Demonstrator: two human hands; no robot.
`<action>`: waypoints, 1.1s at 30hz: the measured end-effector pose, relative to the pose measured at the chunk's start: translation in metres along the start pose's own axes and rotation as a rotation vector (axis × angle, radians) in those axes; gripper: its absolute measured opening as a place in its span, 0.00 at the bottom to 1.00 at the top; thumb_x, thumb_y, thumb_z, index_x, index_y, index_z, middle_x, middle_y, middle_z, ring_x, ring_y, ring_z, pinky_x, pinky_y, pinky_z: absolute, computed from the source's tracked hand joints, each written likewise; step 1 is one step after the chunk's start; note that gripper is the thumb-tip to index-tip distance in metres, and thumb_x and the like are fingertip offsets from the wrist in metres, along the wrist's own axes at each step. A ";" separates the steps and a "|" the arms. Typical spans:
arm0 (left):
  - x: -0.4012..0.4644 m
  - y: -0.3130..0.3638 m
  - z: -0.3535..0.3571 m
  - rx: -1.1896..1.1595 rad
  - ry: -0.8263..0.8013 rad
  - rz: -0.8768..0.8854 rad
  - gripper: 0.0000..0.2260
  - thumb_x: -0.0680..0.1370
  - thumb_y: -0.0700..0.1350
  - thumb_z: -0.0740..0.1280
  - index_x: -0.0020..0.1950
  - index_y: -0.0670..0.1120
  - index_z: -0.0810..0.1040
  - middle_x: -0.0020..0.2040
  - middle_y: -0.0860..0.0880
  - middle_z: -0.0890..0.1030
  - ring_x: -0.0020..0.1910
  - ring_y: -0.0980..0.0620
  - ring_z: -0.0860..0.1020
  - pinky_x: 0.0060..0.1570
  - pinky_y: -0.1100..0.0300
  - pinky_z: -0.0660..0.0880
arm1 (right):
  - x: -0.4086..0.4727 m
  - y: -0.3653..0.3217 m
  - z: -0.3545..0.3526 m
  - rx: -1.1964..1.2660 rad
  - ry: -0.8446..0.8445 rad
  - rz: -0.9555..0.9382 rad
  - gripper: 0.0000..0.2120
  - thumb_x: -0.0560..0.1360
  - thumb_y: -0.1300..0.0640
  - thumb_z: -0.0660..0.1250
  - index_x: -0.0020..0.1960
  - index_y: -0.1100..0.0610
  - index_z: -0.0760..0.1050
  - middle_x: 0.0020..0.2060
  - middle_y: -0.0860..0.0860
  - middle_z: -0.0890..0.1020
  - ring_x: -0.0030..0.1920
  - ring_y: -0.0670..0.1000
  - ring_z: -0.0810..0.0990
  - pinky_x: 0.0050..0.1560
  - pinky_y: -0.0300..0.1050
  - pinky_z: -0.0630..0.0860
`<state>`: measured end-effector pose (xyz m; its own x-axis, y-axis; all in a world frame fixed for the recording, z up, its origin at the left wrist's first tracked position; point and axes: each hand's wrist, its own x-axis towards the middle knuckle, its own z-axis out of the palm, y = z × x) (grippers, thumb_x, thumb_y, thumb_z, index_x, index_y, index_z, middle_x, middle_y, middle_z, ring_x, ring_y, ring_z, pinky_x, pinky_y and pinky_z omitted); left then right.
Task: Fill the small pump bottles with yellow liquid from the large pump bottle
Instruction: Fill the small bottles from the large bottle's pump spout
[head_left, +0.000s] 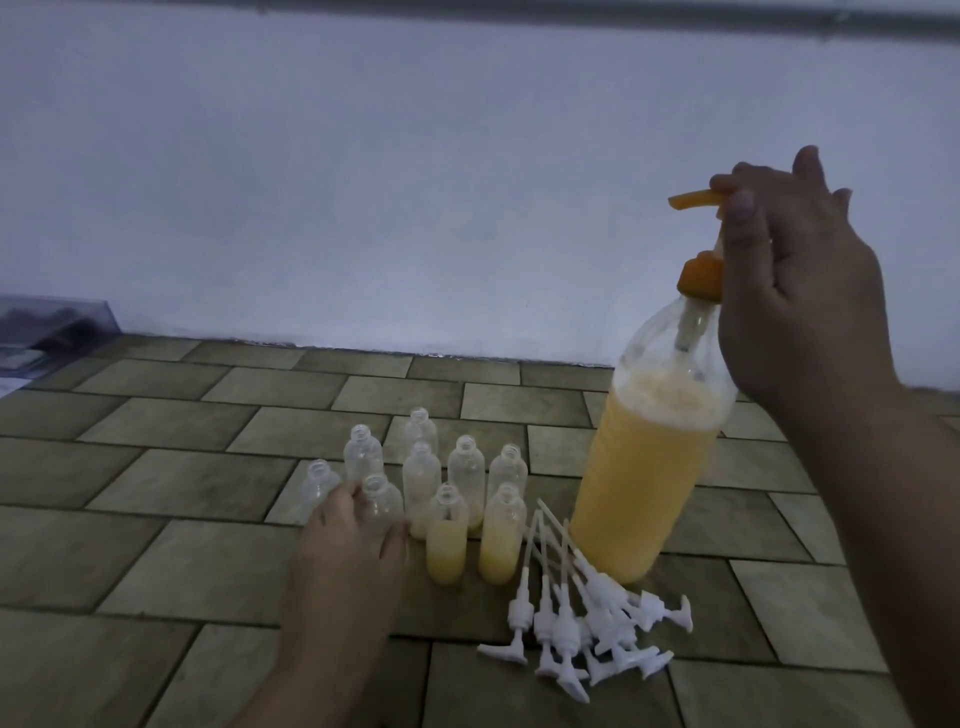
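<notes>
- Floor (156, 561) of greenish-brown staggered tiles carries everything, with a pale wall (363, 182) rising behind it.
- Large pump bottle (649, 467), clear plastic and more than half full of yellow liquid with foam on top, stands on the tiles to the right of the small ones and appears to lean in this wide view.
- Right hand (795, 291) is at the top of that bottle, fingers curled round its orange pump head (693, 200); the spout points left, and the plunger stem shows above the orange collar (698, 278).
- Small pump bottles (457, 483), clear and without caps, stand upright in a loose cluster left of the large bottle.
- Two front bottles (444, 540) (501, 535) hold yellow liquid in roughly their lower half; one behind them (421, 483) has some liquid low down, and the rest look empty or nearly so.
- Left hand (353, 540) reaches into the left side of the cluster, fingers and thumb wrapped round an empty small bottle (382, 501), with another empty bottle (322, 483) just beside the fingers.
- White pump tops (587, 623) with long dip tubes lie in a heap on the tiles in front of the large bottle and to the right of the two part-filled bottles.
- Dark, blurred object (47, 327) sits at the far left by the wall; what it is cannot be told.
</notes>
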<state>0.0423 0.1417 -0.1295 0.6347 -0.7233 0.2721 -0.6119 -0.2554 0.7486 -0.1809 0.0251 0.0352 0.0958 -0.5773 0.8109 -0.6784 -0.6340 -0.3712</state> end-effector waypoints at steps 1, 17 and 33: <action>0.001 0.007 -0.011 -0.004 0.049 0.037 0.15 0.73 0.51 0.70 0.57 0.48 0.73 0.50 0.51 0.77 0.48 0.52 0.75 0.43 0.59 0.72 | 0.000 0.000 0.000 -0.007 0.002 -0.006 0.20 0.83 0.49 0.48 0.67 0.55 0.72 0.69 0.49 0.71 0.76 0.50 0.53 0.70 0.35 0.42; 0.065 0.174 -0.010 -0.565 -0.156 0.351 0.25 0.66 0.52 0.77 0.61 0.50 0.77 0.51 0.59 0.80 0.48 0.63 0.78 0.43 0.75 0.73 | 0.003 0.002 0.001 -0.046 -0.004 -0.047 0.20 0.83 0.50 0.48 0.66 0.56 0.72 0.66 0.50 0.74 0.74 0.51 0.60 0.71 0.37 0.43; 0.056 0.197 -0.015 -0.399 -0.131 0.549 0.24 0.71 0.51 0.73 0.66 0.47 0.74 0.57 0.52 0.80 0.52 0.54 0.78 0.55 0.60 0.75 | 0.002 -0.001 0.005 -0.082 0.023 -0.077 0.21 0.82 0.49 0.49 0.66 0.57 0.72 0.64 0.53 0.75 0.69 0.52 0.68 0.73 0.40 0.44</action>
<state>-0.0357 0.0606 0.0423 0.2053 -0.7582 0.6189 -0.5916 0.4076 0.6956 -0.1762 0.0215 0.0350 0.1339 -0.5164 0.8458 -0.7274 -0.6309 -0.2699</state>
